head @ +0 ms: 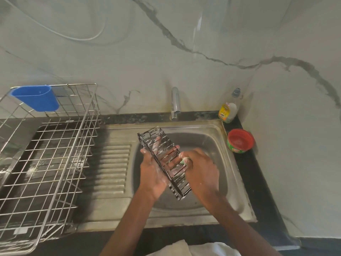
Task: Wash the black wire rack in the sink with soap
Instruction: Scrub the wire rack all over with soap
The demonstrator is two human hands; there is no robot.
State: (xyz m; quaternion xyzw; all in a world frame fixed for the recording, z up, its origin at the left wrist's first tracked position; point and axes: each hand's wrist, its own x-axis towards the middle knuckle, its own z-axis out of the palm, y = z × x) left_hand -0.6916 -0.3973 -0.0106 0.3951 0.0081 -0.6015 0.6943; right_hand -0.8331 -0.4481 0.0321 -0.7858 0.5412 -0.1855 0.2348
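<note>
Scrubbing underway: black wire rack (164, 164) held tilted above the sink basin (212, 143), far end up toward the tap (175, 103), near end low toward the person.

Left hand (154, 169) supports the rack from beneath and on its left side, fingers spread nearly straight behind the wires, foam on them; a cradle more than a pinch. Right hand (200, 170) sits against the rack's right side, fingers curled round a small greenish scrubber (184, 161) pressed onto the wires.

Handling judgement: thin stiff wire, likely light, holds its shape. Suds on wires and skin, so slippery. Best purchase looks to be the outer frame rail, or fingers hooked through the gaps between cross-wires, not a flat palm.

Beyond the right hand, on the dark counter: red-lidded tub (240, 139), probably dish soap paste, and further back a dish liquid bottle (228, 109). Out past the left hand: ribbed drainboard (112, 167), then a steel dish drainer (48, 154) with a blue plastic cup (36, 97) clipped to its rim.
</note>
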